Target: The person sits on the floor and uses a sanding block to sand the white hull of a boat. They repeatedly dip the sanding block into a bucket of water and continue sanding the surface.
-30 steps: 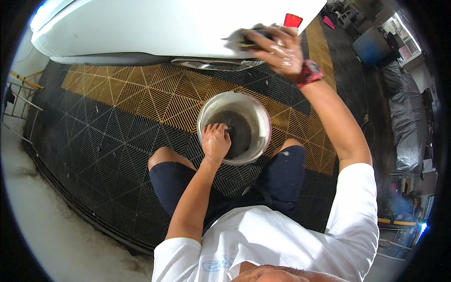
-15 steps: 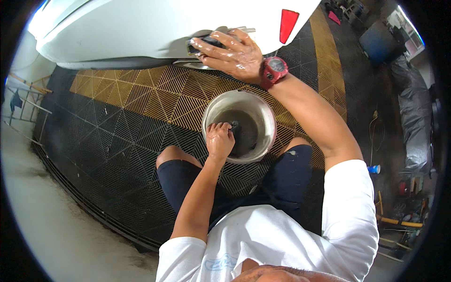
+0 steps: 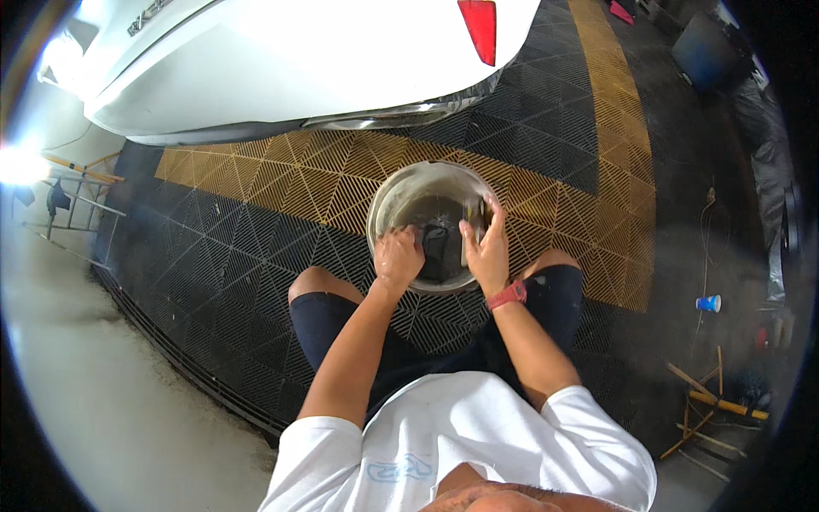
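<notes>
A pale round bucket [image 3: 386, 189] stands between my knees with murky grey water in it. My right hand [image 3: 488, 243], with a red watch at the wrist, is at the bucket's right side. Its fingers and thumb grip a dark, slim block with a pale edge, which looks like a sanding block [image 3: 471, 232], over the water. My left hand [image 3: 398, 254] is closed at the left rim, fingers curled inward; what it holds, if anything, is hidden. Beside its fingertips a dark shape [image 3: 436, 241] shows in the water.
Ahead is the white rear bumper of a car [image 3: 316, 68] with a red reflector [image 3: 479, 32]. Black and yellow grid tiles [image 3: 290, 183] cover the floor. A blue cup [image 3: 708, 303] lies at the right, near thin yellow sticks [image 3: 717, 397]. A metal rack [image 3: 81, 200] stands far left.
My right hand has come off the car's bumper, down and back to the bucket, with the block still in it. My left hand has stayed at the bucket's left rim.
</notes>
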Motion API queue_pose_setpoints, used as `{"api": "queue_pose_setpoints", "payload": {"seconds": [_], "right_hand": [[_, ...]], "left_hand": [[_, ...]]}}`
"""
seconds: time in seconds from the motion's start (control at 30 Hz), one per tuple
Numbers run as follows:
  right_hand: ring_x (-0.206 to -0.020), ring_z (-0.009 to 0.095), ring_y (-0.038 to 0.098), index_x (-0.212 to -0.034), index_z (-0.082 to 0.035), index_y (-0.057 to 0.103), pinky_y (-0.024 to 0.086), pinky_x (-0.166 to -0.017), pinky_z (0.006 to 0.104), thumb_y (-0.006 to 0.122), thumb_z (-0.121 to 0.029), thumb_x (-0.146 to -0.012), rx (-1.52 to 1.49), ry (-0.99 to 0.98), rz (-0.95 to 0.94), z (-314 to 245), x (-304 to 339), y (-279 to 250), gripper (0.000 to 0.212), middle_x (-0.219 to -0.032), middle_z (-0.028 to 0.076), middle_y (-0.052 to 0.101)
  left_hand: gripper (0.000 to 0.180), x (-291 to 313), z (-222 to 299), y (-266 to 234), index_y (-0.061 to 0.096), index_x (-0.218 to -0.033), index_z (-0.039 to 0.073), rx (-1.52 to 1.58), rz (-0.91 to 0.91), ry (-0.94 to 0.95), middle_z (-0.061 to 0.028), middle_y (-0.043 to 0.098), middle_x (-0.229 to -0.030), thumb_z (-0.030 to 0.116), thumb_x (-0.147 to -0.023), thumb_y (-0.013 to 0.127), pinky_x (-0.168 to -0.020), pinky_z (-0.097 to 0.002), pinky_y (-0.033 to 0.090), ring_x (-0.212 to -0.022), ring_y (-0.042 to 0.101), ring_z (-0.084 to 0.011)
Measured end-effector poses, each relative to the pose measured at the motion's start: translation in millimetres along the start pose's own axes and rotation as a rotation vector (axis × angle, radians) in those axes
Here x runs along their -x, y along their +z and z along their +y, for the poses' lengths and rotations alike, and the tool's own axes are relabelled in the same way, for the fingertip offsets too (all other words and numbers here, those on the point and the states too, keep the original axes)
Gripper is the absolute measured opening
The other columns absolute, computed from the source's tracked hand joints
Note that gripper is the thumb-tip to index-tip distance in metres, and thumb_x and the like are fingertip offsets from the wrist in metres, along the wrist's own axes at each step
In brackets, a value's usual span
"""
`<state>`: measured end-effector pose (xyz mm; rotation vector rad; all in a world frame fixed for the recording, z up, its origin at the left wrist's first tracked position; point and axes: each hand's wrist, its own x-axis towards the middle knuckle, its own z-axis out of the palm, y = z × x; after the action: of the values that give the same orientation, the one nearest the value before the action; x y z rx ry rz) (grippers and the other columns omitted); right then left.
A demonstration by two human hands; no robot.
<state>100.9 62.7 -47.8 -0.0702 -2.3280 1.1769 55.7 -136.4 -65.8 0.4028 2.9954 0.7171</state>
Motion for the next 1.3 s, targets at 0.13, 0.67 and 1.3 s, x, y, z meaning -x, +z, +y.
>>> {"api": "queue_pose_setpoints", "payload": {"seconds": [0.13,0.67,1.3], "right_hand": [[-0.135,0.046,0.057,-0.154,0.002,0.046,0.045,-0.117,0.0533,0.072,-0.031,-0.105,0.096,0.038,-0.074,14.8,21.5,5.2,0.064,-0.147,0.026,0.058],[-0.127,0.046,0.064,-0.156,-0.009,0.052,0.058,-0.101,0.0520,0.071,-0.026,-0.105,0.149,0.056,-0.046,7.2,24.8,12.9,0.057,-0.142,0.025,0.060],[-0.125,0.045,0.066,-0.156,-0.010,0.052,0.060,-0.098,0.0515,0.068,-0.028,-0.108,0.177,0.014,-0.017,10.7,22.1,7.6,0.054,-0.144,0.023,0.061]], "left_hand": [[0.035,-22.7,-16.1,42.4,0.081,-0.116,0.005,-0.284,-0.773,0.239,-0.0173,0.081,-0.117,0.029,-0.092,0.071,-0.098,-0.0466,0.060,-0.108,0.078,-0.0331],[0.040,-90.5,-74.4,151.2,0.082,-0.115,0.010,-0.069,-1.380,0.071,-0.0021,0.079,-0.100,0.047,-0.105,0.069,-0.076,-0.0385,0.057,-0.084,0.068,-0.0166],[0.084,-175.5,49.0,-339.5,0.035,-0.174,0.028,-1.079,0.382,0.923,-0.0034,0.023,-0.183,0.049,-0.101,0.070,-0.134,-0.0646,0.017,-0.170,0.016,-0.0307]]}}
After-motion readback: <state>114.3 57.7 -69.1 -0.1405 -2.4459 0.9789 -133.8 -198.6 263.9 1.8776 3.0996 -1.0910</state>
